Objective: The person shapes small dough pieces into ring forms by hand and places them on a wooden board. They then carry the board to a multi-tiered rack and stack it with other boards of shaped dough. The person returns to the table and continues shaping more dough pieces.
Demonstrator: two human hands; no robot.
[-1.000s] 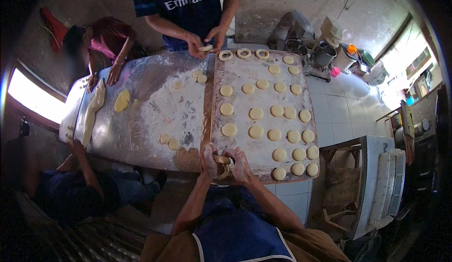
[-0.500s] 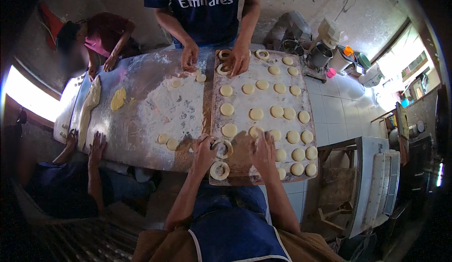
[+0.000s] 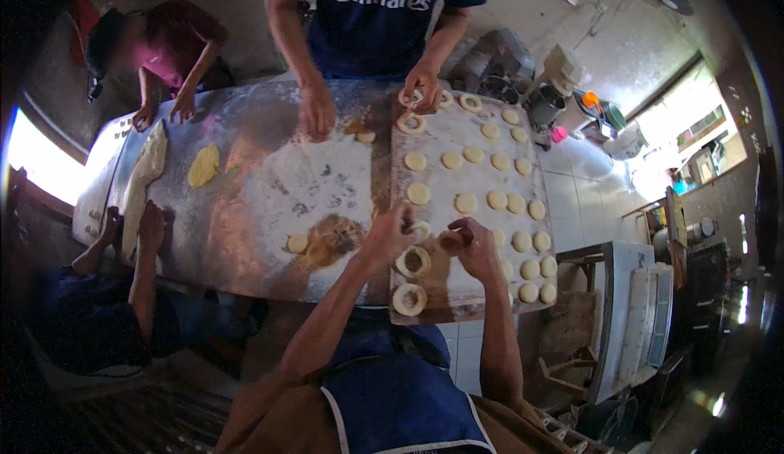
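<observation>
My left hand (image 3: 387, 235) is closed at the edge of a pale dough round (image 3: 420, 230) on the floured board (image 3: 445, 287). My right hand (image 3: 477, 247) pinches another dough round (image 3: 451, 241), dark in shadow, just above the board. Beside my left wrist lies a dough ring (image 3: 412, 262), with a second dough ring (image 3: 409, 300) at the board's near left corner. Several flat dough rounds (image 3: 465, 203) sit in loose rows to the far side and right of my hands.
A metal table (image 3: 224, 233) with scattered flour adjoins the board's left side. Across from me a person's hand (image 3: 422, 82) works at dough rings. At left, two people stand by a long dough roll (image 3: 145, 172) and yellow fat (image 3: 203, 166). A white-topped stand (image 3: 625, 315) is at right.
Both hands have moved up the board from the near ring. The right hand has lifted a dough round, and the left has reached another. The whole view has shifted slightly.
</observation>
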